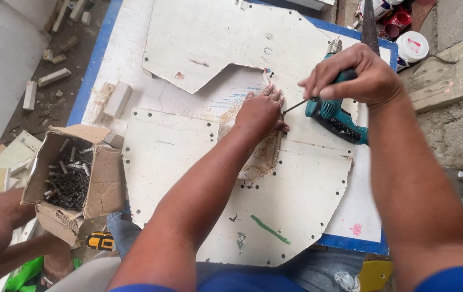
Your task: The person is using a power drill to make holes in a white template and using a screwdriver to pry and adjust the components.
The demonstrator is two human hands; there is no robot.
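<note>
Overhead view. The right hand is clamped around a teal power drill, its bit pointing toward 9 o'clock. The left hand, fingers together and flat, presses on a white board panel, just at the bit's tip. At 9 o'clock of the panel sits a torn cardboard box of dark screws; paint pots lie at 1 o'clock.

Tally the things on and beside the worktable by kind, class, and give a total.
Teal power drill, held by the right hand: 1
White cut panels, one pressed by the left hand: 2
Cardboard box of screws: 1
Small wood blocks on the table: 1
Total: 5
</note>
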